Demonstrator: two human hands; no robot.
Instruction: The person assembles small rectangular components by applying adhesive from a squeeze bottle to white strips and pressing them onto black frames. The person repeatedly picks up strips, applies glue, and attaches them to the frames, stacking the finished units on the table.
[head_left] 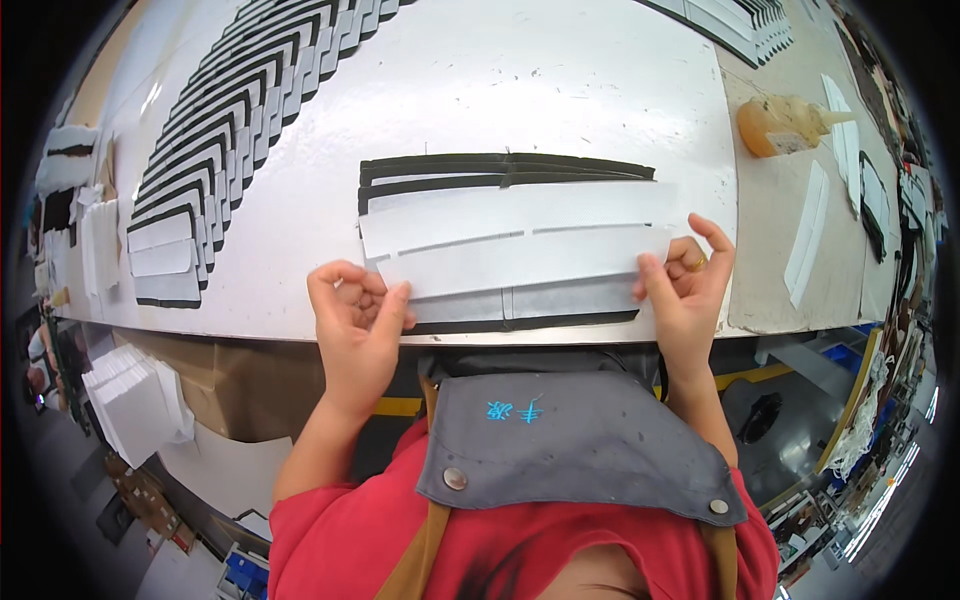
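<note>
A long white card strip [520, 262] with a narrow slit along it stretches between my two hands, slightly tilted. My left hand [355, 312] pinches its lower left corner between thumb and curled fingers. At the other end my right hand [688, 285] grips the strip between thumb and fingers, with the index finger raised off it. Beneath lies a grey panel with black edges [570, 302], partly covered by the strip. Behind it, further black-edged pieces [505, 170] lie stacked; how many cannot be made out.
A long overlapping row of black-and-white panels [215, 155] fans across the left of the white table [480, 100]. More panels [745, 30] lie at the far right. An amber squeeze bottle [775, 125] rests on the right side, near loose white strips [806, 232]. White sheets [130, 400] are stacked lower left.
</note>
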